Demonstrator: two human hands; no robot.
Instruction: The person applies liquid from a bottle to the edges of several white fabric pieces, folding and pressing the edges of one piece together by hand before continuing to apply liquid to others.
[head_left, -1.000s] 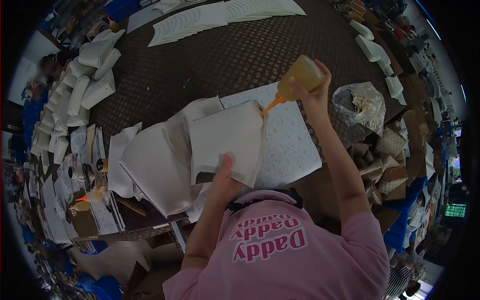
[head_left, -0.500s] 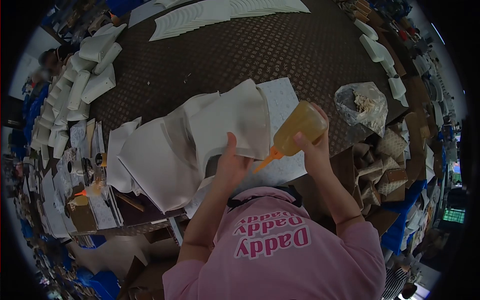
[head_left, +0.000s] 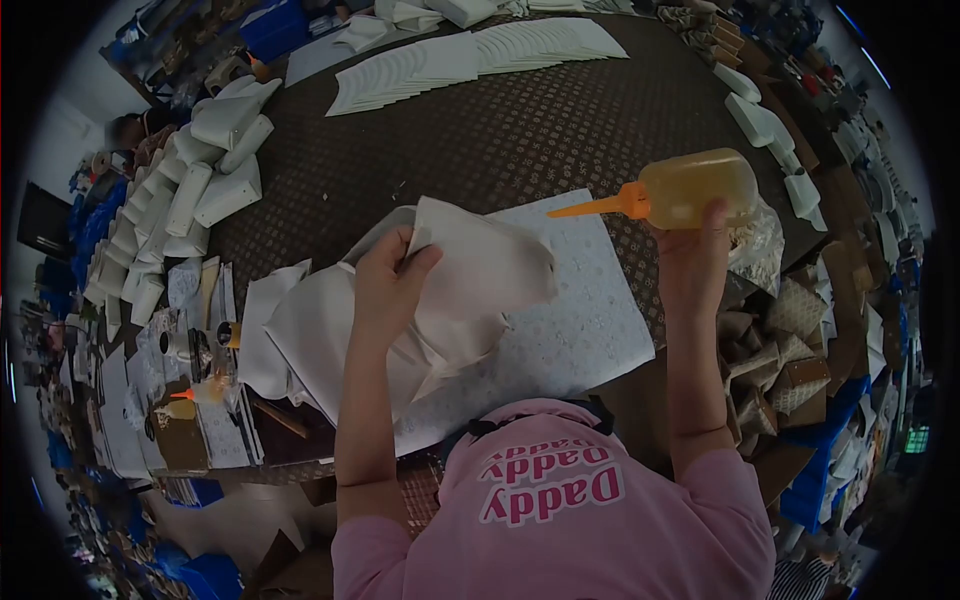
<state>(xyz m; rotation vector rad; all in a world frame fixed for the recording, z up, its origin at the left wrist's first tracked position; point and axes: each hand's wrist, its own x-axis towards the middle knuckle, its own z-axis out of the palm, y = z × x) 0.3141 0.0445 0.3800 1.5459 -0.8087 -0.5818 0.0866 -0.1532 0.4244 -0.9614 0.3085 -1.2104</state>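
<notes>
My left hand is closed, pinching the upper left edge of a cream-white sheet piece that looks like leather. That piece stands partly lifted over other white pieces heaped beneath it. My right hand is wrapped around a squeeze bottle of amber liquid, lying sideways in the air. Its long orange nozzle points left, a little apart from the white piece. Under the pieces lies a pale patterned sheet.
Stacked white moulded pieces line the table's left side. Fanned white pieces lie at the back. A clear plastic bag sits behind my right hand, with brown patterned pieces nearby. Another orange-tipped bottle rests at left.
My right hand has raised the bottle, turning its nozzle from down-left to sideways. My left hand has moved up and left to the piece's upper edge, and the piece has shifted its position.
</notes>
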